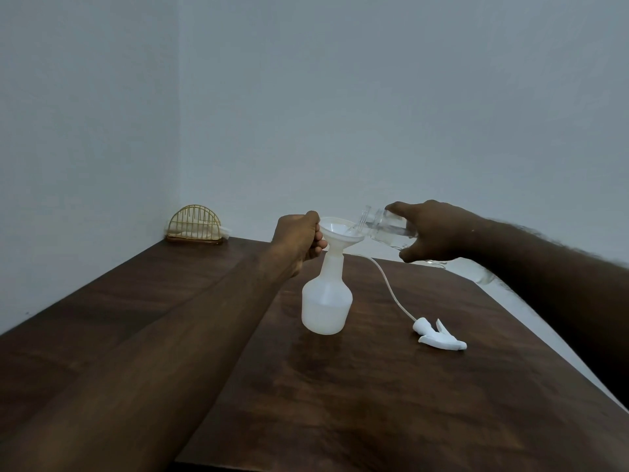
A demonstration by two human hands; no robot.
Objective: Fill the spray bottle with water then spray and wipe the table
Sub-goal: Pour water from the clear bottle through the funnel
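My left hand (299, 240) pinches the rim of the funnel (341, 235) that sits in the spray bottle (326, 303), which stands in the middle of the table (374, 386). My right hand (430, 231) curls round a tipped jar (386, 224) and pours water in. I think the bottle is partly full. The spray top (439, 335) lies to the right, still off. Spraying and wiping are left to do.
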